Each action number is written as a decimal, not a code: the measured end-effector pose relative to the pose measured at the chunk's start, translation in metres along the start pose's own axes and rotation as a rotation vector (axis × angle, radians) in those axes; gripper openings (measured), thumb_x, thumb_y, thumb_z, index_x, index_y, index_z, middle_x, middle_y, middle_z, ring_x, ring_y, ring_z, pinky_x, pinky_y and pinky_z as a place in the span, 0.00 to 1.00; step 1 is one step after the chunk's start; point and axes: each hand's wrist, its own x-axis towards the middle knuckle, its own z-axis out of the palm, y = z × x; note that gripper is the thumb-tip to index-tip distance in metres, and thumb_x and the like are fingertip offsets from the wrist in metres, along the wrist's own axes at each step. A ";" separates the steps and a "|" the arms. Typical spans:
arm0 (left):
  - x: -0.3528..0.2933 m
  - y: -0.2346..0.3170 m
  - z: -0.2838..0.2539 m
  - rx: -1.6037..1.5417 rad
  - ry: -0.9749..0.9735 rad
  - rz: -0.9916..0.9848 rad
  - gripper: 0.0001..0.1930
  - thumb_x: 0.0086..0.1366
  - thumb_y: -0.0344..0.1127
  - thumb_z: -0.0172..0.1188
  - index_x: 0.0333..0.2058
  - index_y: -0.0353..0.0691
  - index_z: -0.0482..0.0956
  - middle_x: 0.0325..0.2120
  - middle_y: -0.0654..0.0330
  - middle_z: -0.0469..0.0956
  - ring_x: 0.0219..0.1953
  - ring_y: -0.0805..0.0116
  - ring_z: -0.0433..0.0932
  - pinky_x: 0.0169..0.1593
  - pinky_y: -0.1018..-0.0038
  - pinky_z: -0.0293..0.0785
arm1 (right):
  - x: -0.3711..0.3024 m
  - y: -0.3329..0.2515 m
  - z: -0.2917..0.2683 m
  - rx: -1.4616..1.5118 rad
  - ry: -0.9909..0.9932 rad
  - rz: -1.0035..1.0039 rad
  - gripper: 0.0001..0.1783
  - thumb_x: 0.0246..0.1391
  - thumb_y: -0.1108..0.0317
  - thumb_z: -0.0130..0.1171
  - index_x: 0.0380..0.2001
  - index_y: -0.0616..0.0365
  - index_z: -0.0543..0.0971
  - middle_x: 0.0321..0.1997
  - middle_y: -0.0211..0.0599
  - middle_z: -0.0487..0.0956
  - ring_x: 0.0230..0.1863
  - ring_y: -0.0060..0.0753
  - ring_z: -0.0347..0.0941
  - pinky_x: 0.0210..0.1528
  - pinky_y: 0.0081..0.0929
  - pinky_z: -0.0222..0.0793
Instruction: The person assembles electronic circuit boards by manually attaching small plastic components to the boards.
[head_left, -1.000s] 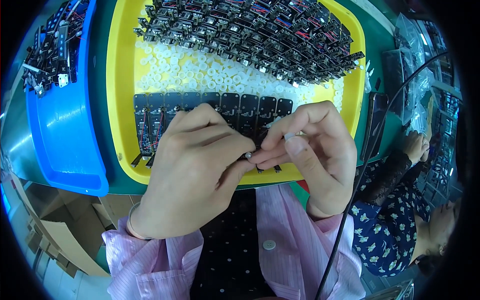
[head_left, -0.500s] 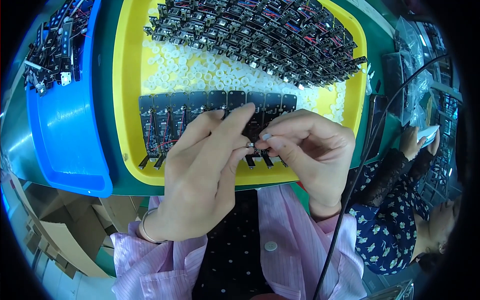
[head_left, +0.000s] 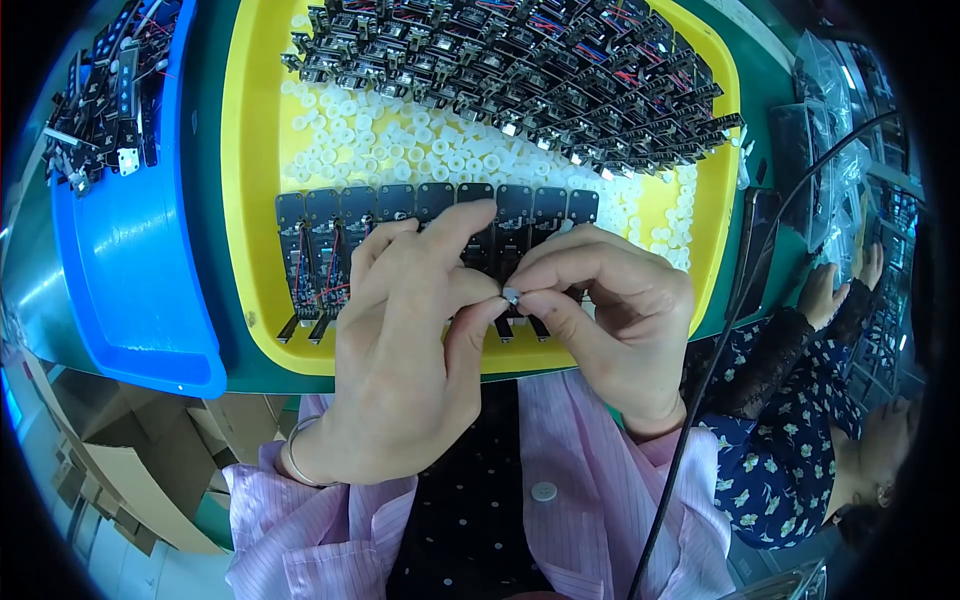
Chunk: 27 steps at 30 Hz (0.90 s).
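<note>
My left hand [head_left: 405, 350] and my right hand [head_left: 628, 325] meet over the front row of black circuit boards [head_left: 398, 203]. Between the pinched thumbs and forefingers of both sits a tiny silvery-white part [head_left: 512, 297]; its exact kind is too small to make out. The boards stand side by side in a yellow tray [head_left: 247, 250], with thin red and blue wires on some. My hands hide several of them. Behind the row lie many small translucent white plastic caps [head_left: 440, 147].
More black board assemblies [head_left: 500, 75] are packed at the tray's back. A blue tray [head_left: 130, 260] with assemblies stands left. On the right are a black cable [head_left: 715, 345], a dark flat object [head_left: 757, 235] and plastic bags [head_left: 825, 130]. A co-worker [head_left: 780, 430] sits at right.
My fingertips have come together on the tiny part, where a small gap showed before. The co-worker's hands no longer show the white item held earlier.
</note>
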 end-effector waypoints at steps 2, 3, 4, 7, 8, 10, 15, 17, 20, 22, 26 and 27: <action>0.002 -0.002 -0.002 0.082 -0.010 0.078 0.27 0.51 0.16 0.60 0.53 0.30 0.70 0.25 0.61 0.76 0.29 0.60 0.74 0.51 0.55 0.67 | 0.000 0.004 0.002 -0.052 0.010 -0.091 0.09 0.46 0.86 0.64 0.32 0.64 0.81 0.34 0.39 0.81 0.29 0.24 0.76 0.30 0.20 0.72; 0.001 -0.002 -0.005 0.169 -0.018 0.154 0.25 0.52 0.17 0.60 0.52 0.30 0.71 0.24 0.61 0.76 0.29 0.60 0.73 0.51 0.55 0.67 | -0.001 0.003 0.005 -0.048 0.010 -0.093 0.09 0.46 0.86 0.64 0.32 0.64 0.81 0.34 0.39 0.81 0.29 0.24 0.76 0.30 0.20 0.72; 0.001 0.000 -0.003 0.224 0.030 0.166 0.19 0.51 0.19 0.59 0.45 0.30 0.76 0.23 0.61 0.75 0.28 0.62 0.73 0.52 0.53 0.67 | -0.001 0.002 0.007 -0.123 0.013 -0.133 0.10 0.45 0.86 0.64 0.32 0.65 0.80 0.34 0.39 0.80 0.29 0.27 0.76 0.30 0.21 0.72; -0.003 0.010 -0.005 0.323 0.021 0.113 0.10 0.50 0.17 0.60 0.33 0.33 0.81 0.27 0.55 0.80 0.29 0.58 0.75 0.57 0.52 0.67 | -0.003 0.001 0.018 -0.307 0.067 -0.277 0.13 0.41 0.89 0.62 0.32 0.67 0.79 0.34 0.43 0.80 0.30 0.33 0.77 0.32 0.23 0.73; -0.002 0.011 -0.003 0.336 0.060 0.110 0.09 0.48 0.16 0.60 0.30 0.33 0.81 0.25 0.56 0.80 0.28 0.60 0.74 0.58 0.52 0.66 | -0.004 0.001 0.022 -0.421 0.120 -0.379 0.14 0.38 0.91 0.62 0.32 0.68 0.79 0.34 0.46 0.80 0.32 0.35 0.77 0.34 0.23 0.73; -0.001 0.010 0.001 0.347 0.071 0.146 0.09 0.48 0.17 0.60 0.30 0.33 0.81 0.25 0.56 0.80 0.28 0.60 0.74 0.58 0.52 0.66 | -0.008 0.000 0.025 -0.540 0.160 -0.436 0.16 0.36 0.91 0.61 0.32 0.68 0.79 0.34 0.46 0.79 0.31 0.37 0.78 0.34 0.25 0.73; -0.009 0.007 0.010 0.459 0.106 0.249 0.13 0.43 0.24 0.60 0.32 0.32 0.80 0.26 0.59 0.77 0.29 0.63 0.73 0.55 0.50 0.66 | -0.016 0.000 0.000 -0.549 0.055 -0.504 0.12 0.40 0.84 0.63 0.34 0.70 0.79 0.35 0.49 0.78 0.32 0.45 0.78 0.32 0.33 0.77; -0.007 0.010 0.008 0.426 0.020 0.250 0.13 0.44 0.26 0.60 0.32 0.31 0.80 0.31 0.57 0.76 0.33 0.60 0.73 0.54 0.49 0.66 | -0.022 -0.003 -0.013 -0.845 0.378 -0.467 0.10 0.42 0.84 0.63 0.32 0.69 0.80 0.37 0.48 0.79 0.33 0.46 0.79 0.33 0.32 0.76; 0.002 0.015 0.006 0.514 0.144 0.188 0.13 0.45 0.25 0.63 0.34 0.32 0.80 0.34 0.56 0.75 0.37 0.57 0.72 0.47 0.56 0.68 | -0.030 -0.008 -0.031 -1.071 0.457 -0.132 0.15 0.41 0.84 0.64 0.36 0.65 0.80 0.40 0.45 0.78 0.36 0.47 0.77 0.37 0.33 0.74; 0.012 0.009 0.005 0.700 0.290 0.170 0.13 0.46 0.23 0.64 0.34 0.34 0.80 0.34 0.57 0.74 0.37 0.55 0.70 0.39 0.60 0.65 | -0.031 -0.005 -0.033 -1.157 0.315 -0.021 0.17 0.39 0.84 0.64 0.37 0.63 0.79 0.41 0.43 0.75 0.38 0.48 0.74 0.40 0.36 0.72; 0.023 0.002 0.011 0.718 0.177 0.110 0.10 0.45 0.24 0.65 0.28 0.35 0.75 0.34 0.57 0.70 0.38 0.55 0.68 0.38 0.62 0.62 | -0.031 0.008 -0.039 -1.043 0.287 -0.065 0.12 0.43 0.85 0.63 0.33 0.65 0.76 0.37 0.44 0.73 0.38 0.45 0.74 0.41 0.33 0.69; 0.021 -0.001 0.012 0.718 0.179 0.112 0.10 0.45 0.24 0.65 0.28 0.35 0.75 0.34 0.57 0.70 0.38 0.55 0.68 0.38 0.62 0.62 | -0.030 0.010 -0.044 -1.044 0.288 -0.066 0.12 0.43 0.85 0.63 0.33 0.65 0.76 0.37 0.44 0.73 0.38 0.45 0.74 0.41 0.33 0.69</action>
